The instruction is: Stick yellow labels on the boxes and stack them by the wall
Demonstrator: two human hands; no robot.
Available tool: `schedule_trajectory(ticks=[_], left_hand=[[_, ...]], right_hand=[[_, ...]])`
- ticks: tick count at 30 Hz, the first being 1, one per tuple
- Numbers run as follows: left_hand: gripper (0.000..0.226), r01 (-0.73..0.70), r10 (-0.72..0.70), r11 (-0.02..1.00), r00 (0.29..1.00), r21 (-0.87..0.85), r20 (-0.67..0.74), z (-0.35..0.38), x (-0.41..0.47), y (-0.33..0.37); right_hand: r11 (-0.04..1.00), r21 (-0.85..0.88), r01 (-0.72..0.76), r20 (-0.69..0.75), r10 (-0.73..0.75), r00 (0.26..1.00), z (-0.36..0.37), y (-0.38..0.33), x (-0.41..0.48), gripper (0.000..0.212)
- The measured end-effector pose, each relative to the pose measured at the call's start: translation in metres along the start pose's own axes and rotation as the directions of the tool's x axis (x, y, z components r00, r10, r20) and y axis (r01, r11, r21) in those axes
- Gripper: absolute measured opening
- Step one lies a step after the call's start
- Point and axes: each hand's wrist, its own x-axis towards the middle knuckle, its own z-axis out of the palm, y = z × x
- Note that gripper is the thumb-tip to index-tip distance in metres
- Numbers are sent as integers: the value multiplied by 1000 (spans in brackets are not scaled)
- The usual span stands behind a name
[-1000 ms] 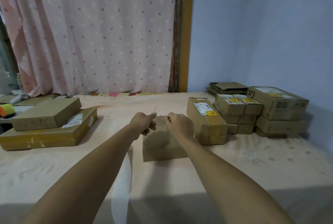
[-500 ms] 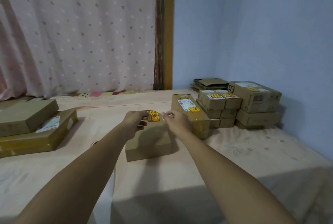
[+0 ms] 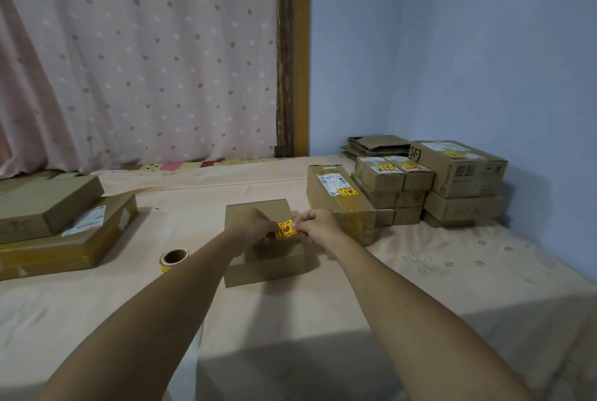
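**Yellow label (image 3: 286,228) pinched between both hands over a plain box (image 3: 258,211)**

The left hand (image 3: 255,227) grips the label's left edge with curled fingers, and the right hand (image 3: 319,224) pinches its right edge between thumb and fingertips. The label carries red print and sits above the middle of the box top; whether it already touches the cardboard cannot be told. The plain box lies flat on a peach cloth (image 3: 436,271), with no other label showing on it.

A roll of labels (image 3: 172,259) lies on the cloth just left of the left forearm. To the right of the plain box, a taller box (image 3: 339,203) with a white slip and a yellow sticker stands near the right hand. Beyond it, labelled boxes (image 3: 458,174) are stacked against the blue wall (image 3: 484,61), with flattened cardboard (image 3: 378,144) behind them. At far left, two wide flat boxes (image 3: 48,207) rest one on the other before a dotted pink curtain (image 3: 139,61).
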Motion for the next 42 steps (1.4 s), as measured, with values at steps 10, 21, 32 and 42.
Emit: schedule_trajectory(ticks=[10, 21, 32, 42], left_hand=[[27, -133, 142, 835, 990, 534, 26, 11, 10, 1], [39, -48, 29, 851, 999, 523, 45, 8, 25, -4], [20, -481, 513, 723, 854, 496, 79, 11, 20, -34], [29, -516, 584, 677, 811, 525, 43, -6, 6, -54]], right_hand=[[937, -343, 63, -44, -83, 996, 16, 3, 8, 15], [900, -430, 76, -34, -100, 994, 20, 11, 17, 21], [792, -550, 263, 128, -231, 964, 20, 17, 18, 25], [884, -408, 226, 26, -236, 971, 18, 36, 9, 21]])
